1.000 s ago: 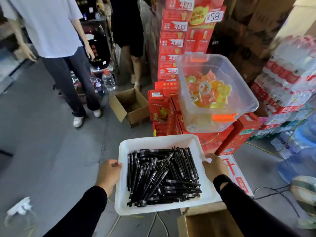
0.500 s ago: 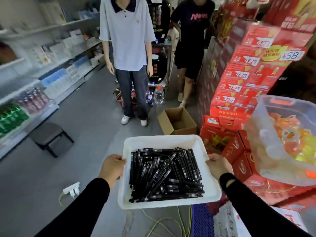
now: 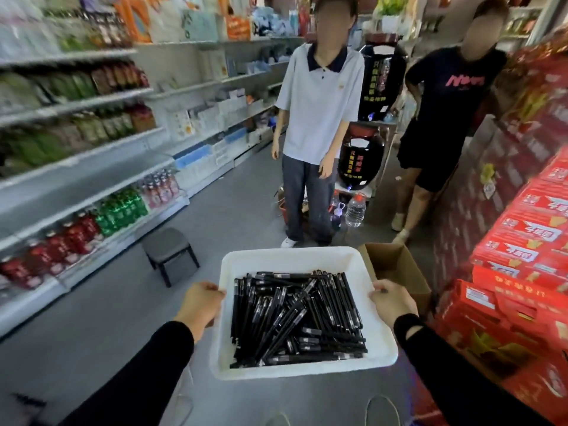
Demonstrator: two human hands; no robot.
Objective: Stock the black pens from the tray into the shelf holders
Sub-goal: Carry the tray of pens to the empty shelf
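Grey floor aisle (image 3: 101, 309) runs ahead. Left edge is the long white store shelves (image 3: 80, 167) stocked with bottles and packets. Right edge is a stack of red printed cartons (image 3: 522, 241). Open floor lies mid-left around a small grey stool (image 3: 167, 250). An open brown cardboard box (image 3: 396, 265) sits on the floor just beside the cartons. Two people block the far aisle: person in pale polo shirt (image 3: 319, 103) at centre, person in black top (image 3: 445, 118) to the right, a clear water bottle (image 3: 355, 210) on the floor between them.

White rectangular plastic tray (image 3: 289, 256) is held level at front centre, off any surface. A loose pile of black pens (image 3: 295, 315) lies inside it. Left hand (image 3: 201, 305) grips the tray's left rim, fingers curled over the edge. Right hand (image 3: 392, 301) grips the right rim the same way. Both arms wear black sleeves.
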